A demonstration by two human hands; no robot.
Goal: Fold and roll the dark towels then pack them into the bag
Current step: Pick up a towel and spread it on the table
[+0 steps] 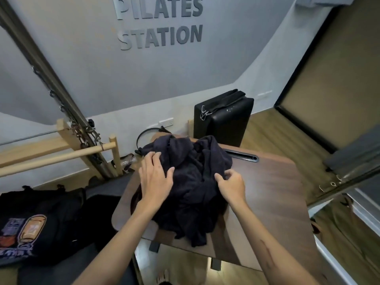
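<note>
One heap of dark towels [191,182], unfolded, navy-black, rumpled in deep creases, sits mid tabletop [277,194]; one corner hangs over the near edge. Separate towels cannot be counted in the pile.

Head view: left hand [155,177] lies on the heap's left side, fingers spread and fairly straight, pressing cloth, grip loose. Right hand [231,185] at the heap's right side, fingers curled, grip pinching a fold. Black bag [39,221] with a printed graphic lies at lower left, apart from the tabletop. Black padded case [224,122] stands behind.
</note>
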